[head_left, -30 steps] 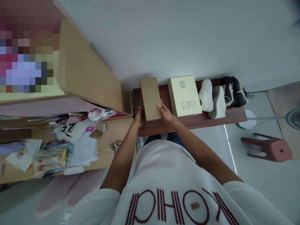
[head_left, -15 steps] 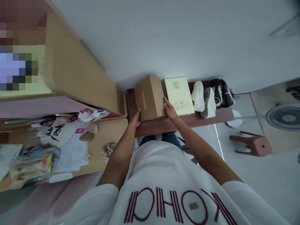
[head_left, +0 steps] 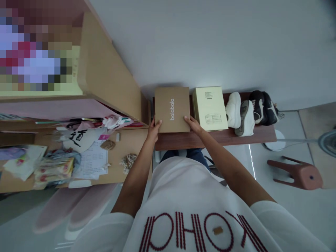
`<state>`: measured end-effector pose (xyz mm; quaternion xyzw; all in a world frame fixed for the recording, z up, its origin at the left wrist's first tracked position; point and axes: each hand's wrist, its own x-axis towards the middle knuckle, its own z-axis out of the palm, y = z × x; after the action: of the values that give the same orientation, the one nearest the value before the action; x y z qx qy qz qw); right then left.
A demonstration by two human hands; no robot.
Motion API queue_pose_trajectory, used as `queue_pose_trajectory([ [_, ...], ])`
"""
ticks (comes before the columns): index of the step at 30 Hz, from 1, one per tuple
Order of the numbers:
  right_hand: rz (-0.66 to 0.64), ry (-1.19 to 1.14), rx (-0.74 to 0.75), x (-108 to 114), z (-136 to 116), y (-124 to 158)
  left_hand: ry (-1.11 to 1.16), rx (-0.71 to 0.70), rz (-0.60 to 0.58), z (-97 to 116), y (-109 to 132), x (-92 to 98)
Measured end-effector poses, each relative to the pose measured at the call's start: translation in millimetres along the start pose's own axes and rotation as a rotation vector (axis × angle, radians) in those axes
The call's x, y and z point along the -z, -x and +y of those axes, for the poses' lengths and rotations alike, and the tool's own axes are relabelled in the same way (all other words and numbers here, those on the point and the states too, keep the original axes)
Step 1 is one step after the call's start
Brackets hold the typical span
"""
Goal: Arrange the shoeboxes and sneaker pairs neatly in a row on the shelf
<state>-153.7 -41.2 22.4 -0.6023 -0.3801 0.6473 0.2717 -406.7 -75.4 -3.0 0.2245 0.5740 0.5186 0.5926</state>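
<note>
A brown shoebox (head_left: 172, 105) marked "balabala" faces me with its broad printed side, near the left end of a dark wooden bench (head_left: 210, 137). My left hand (head_left: 153, 130) grips its near left corner, thumb on top. At the near right corner, my right hand (head_left: 193, 124) has its thumb over the edge; the other fingers are partly hidden. Just right of that hand lies a pale yellow shoebox (head_left: 212, 105) with printed labels. White sneakers (head_left: 233, 110) and black shoes (head_left: 259, 106) stand in a row further right on the bench.
To the left is a wooden desk (head_left: 139, 140) with papers (head_left: 91, 161), plastic packets and a cap, below a tall wooden panel (head_left: 107, 66). A pinkish-brown stool (head_left: 296, 171) and a fan (head_left: 329, 142) are on the right. A wall rises behind the bench.
The brown shoebox has turned from a tilted position to squarely facing me, its printed side now level. Both hands stay on it. The view has shifted left.
</note>
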Motion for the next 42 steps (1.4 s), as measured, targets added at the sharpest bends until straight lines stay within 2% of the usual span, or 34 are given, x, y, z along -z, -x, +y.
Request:
queue_pose_trajectory([
  [4,-0.021,-0.018,-0.152,-4,3,-4,-0.064,-0.039,0.038,-6,2,-3.4],
  [7,-0.036,-0.025,-0.195,-4,7,-8,-0.085,-0.057,0.042,-11,2,-5.5],
  [13,-0.032,-0.028,-0.193,-7,11,-16,-0.118,-0.076,0.052,-17,-1,-3.5],
  [21,-0.034,0.014,-0.192,-19,9,-27,-0.083,-0.025,0.072,-22,-13,9.3],
  [28,-0.033,0.025,-0.221,-20,14,-33,-0.094,0.004,0.07,-30,-16,11.9],
  [37,-0.019,0.052,-0.241,-23,3,-41,-0.108,0.025,0.075,-23,-28,10.7],
  [42,-0.019,0.097,-0.244,-25,-4,-42,-0.176,-0.009,0.064,-23,-33,10.2],
])
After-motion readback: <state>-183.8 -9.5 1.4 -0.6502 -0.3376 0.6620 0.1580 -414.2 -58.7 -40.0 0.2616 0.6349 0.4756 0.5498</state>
